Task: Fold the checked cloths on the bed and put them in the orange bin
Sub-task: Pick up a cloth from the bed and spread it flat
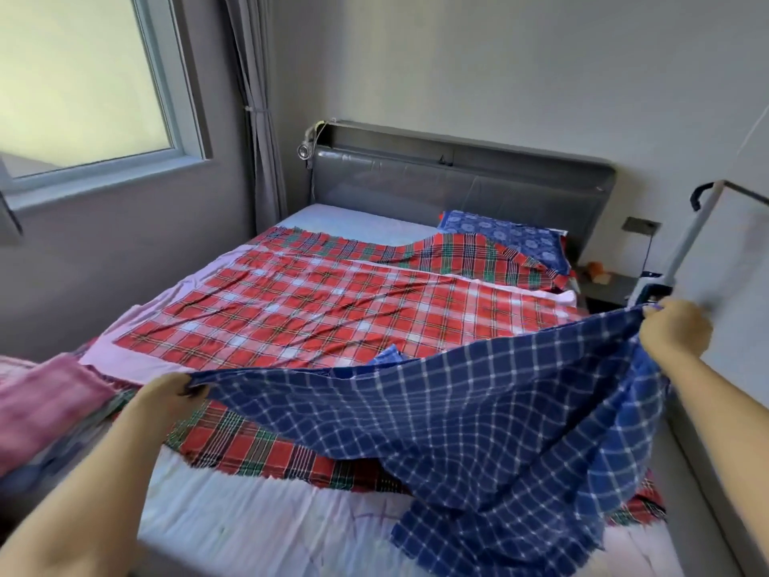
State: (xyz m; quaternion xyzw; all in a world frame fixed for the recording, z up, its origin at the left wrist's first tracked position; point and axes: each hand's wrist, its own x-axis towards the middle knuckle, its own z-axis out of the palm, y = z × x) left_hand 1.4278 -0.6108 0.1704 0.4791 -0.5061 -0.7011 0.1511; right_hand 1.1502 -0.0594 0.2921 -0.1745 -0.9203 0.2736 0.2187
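A blue checked cloth point(478, 418) hangs stretched above the near part of the bed. My left hand point(166, 399) pinches its left corner and my right hand point(674, 326) grips its right corner, held higher. The cloth sags between them and its lower end drapes onto the bed. Under it lies a red and green checked cloth point(249, 445). A large red checked cloth point(333, 306) is spread flat over the middle of the bed point(249, 526). Another red and green checked cloth point(449, 254) lies near the headboard. The orange bin is not in view.
A pink folded cloth point(45, 393) sits on a stack at the left edge. A blue patterned pillow point(507, 237) lies by the grey headboard point(457, 181). A nightstand point(607, 285) and a white pole point(682, 247) stand at the right. A window fills the left wall.
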